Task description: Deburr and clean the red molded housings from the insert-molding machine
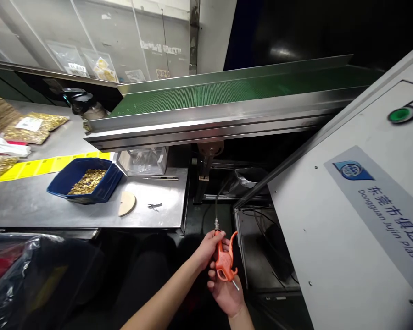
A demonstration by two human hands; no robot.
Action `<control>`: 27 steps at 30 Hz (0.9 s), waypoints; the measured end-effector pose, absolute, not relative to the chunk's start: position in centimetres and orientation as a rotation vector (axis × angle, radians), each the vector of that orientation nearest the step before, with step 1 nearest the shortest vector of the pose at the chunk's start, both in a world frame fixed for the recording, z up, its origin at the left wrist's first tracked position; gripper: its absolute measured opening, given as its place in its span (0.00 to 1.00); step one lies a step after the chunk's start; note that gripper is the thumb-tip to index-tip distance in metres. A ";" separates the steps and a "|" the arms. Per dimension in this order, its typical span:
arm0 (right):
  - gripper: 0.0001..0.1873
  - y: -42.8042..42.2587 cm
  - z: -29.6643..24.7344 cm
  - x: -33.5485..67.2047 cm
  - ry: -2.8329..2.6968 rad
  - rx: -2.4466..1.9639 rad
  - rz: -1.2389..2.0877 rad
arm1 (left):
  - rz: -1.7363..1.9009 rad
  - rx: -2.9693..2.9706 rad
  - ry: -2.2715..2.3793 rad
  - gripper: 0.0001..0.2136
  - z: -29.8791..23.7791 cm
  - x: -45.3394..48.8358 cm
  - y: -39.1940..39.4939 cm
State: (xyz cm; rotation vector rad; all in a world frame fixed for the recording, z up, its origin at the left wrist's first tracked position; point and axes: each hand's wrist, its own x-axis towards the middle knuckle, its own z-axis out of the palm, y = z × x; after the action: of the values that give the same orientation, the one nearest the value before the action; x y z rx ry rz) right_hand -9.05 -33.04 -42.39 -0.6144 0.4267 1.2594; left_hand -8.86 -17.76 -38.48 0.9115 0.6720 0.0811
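Both hands grasp an orange air gun (224,262): the left hand (208,250) around its hose end, the right hand (227,293) cupping it from below, off the table's (89,215) right corner.

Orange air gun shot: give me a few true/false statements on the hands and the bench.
1. Both hands touch the orange air gun. True: the left hand grips near its hose end and the right hand supports it from below.
2. The blue tray is empty. False: it holds small gold-coloured pieces.
3. The green conveyor belt carries parts. False: no parts show on it.
4. A black hose runs up from the air gun. True.
5. The machine panel's green button is being pressed. False: no hand is near it.
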 end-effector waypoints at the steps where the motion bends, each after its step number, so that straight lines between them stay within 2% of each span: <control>1: 0.33 -33.9 -42.7 -8.8 0.441 -0.777 1.242 | 0.119 0.961 0.668 0.22 -38.0 -9.0 -17.8; 5: 0.32 -36.8 -42.9 -5.8 0.365 -1.326 1.058 | 0.298 1.229 0.630 0.16 -35.8 -9.6 -17.2; 8: 0.35 -37.3 -41.0 -3.0 0.146 -1.643 0.813 | 0.380 1.408 0.606 0.12 -33.8 -8.3 -16.0; 11: 0.33 -35.7 -37.8 -0.7 -0.001 -1.724 0.666 | 0.429 1.534 0.600 0.11 -31.8 -5.9 -14.9; 16: 0.24 -30.5 -32.3 2.8 -0.142 -1.684 0.485 | 0.498 1.600 0.598 0.10 -29.3 -4.2 -14.7; 20: 0.17 -25.8 -29.4 6.7 -0.180 -1.479 0.706 | 0.398 1.217 0.492 0.17 -29.5 -5.4 -15.7; 23: 0.21 -22.1 -28.2 9.4 -0.196 -1.265 1.045 | 0.348 0.955 0.428 0.22 -30.2 -6.4 -16.4; 27: 0.25 -17.9 -27.9 10.5 -0.116 -1.041 1.402 | 0.345 0.827 0.377 0.22 -30.4 -7.0 -16.8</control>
State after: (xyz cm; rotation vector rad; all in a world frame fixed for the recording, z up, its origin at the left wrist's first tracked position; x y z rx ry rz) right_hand 10.50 -17.92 -27.89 -1.0414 -0.1163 1.4023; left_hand -6.97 -16.76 -30.44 0.8268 0.3770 0.3453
